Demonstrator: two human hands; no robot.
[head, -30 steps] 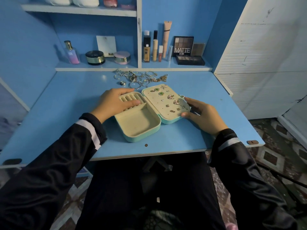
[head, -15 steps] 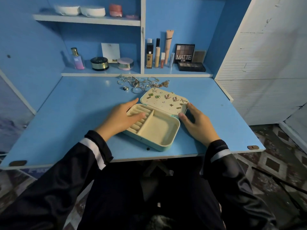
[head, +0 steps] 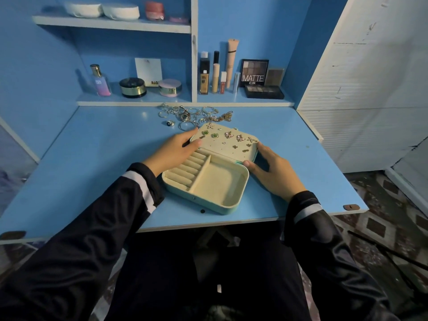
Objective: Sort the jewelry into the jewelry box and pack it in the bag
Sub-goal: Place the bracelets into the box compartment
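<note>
1. the jewelry box (head: 209,184) lies open on the blue desk (head: 97,154), near the 6 o'clock edge where the person sits. its mint base is closest to the person and its lid (head: 228,147) is folded back toward 12 o'clock.
2. the base has cream lining. ring rolls (head: 188,168) fill its 9 o'clock side, and a plain compartment sits at its 3 o'clock side.
3. the inside of the lid carries earrings: two green studs (head: 209,134), butterfly-shaped pieces (head: 234,136) and several smaller ones too tiny to make out.
4. the left hand (head: 174,149) is at the box's 10 o'clock. its thumb lies along the lid's far corner and its forefinger along the near side of that corner, so it grips the lid's end narrowly.
5. the right hand (head: 272,170) is at the box's 3 o'clock. its fingers curl round the lid's right end and its thumb presses the corner by the hinge, so it holds the box too.
6. a loose pile of jewelry (head: 195,114), rings and chains tangled together, lies at 12 o'clock of the box, just beyond the lid. a dark-stoned ring (head: 171,123) sits apart at the pile's 8 o'clock.
7. on the low shelf (head: 148,101) beyond, at 11 o'clock, stand a perfume bottle (head: 100,81) and two round compacts. at 1 o'clock there are upright makeup tubes and a palette marked matte (head: 253,73).
8. both sleeves are dark with a white band.
</note>
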